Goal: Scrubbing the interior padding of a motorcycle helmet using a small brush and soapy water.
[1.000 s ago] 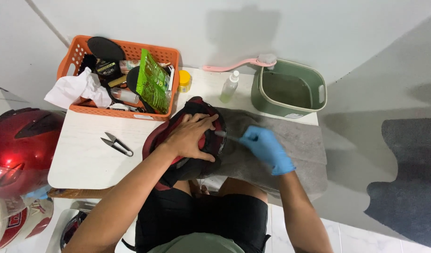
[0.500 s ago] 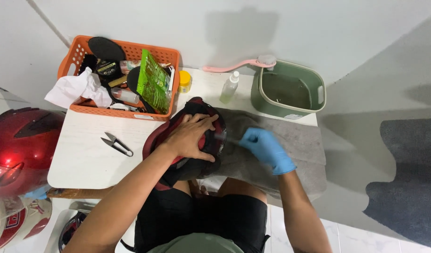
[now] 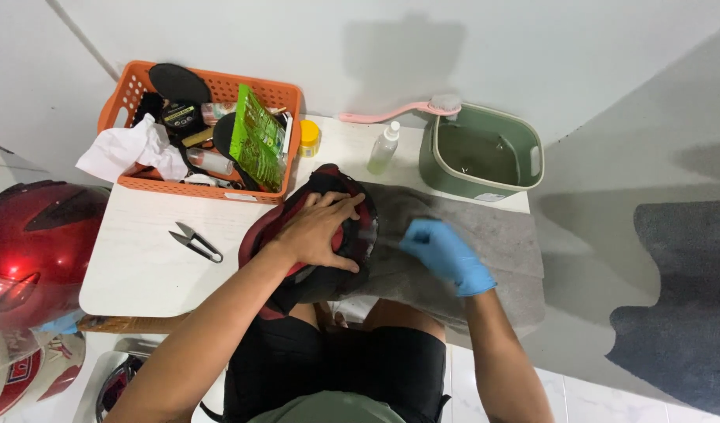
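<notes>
Bare left hand on a black-and-red helmet, gloved right hand beside it.

The left hand point(image 3: 322, 231) lies spread over the helmet point(image 3: 313, 235), fingers gripping it at the near edge of the white surface point(image 3: 141, 266); the right hand point(image 3: 442, 252), in a blue glove, is curled loosely just beside the helmet over a grey cloth point(image 3: 485, 243), and whether it pinches anything I cannot tell through the blur. Up left, the orange basket point(image 3: 125, 94) is crammed: white crumpled tissue point(image 3: 129, 149), black brushes, small tins and a green foil packet point(image 3: 258, 137) standing on edge. A yellow-lidded jar point(image 3: 309, 137) sits just beside the basket, then a small clear spray bottle point(image 3: 383, 147). The green tub point(image 3: 485, 153) holds murky water, a pink brush point(image 3: 407, 110) resting at its rim. Thread snips point(image 3: 195, 241) lie on the surface left of the helmet.
</notes>
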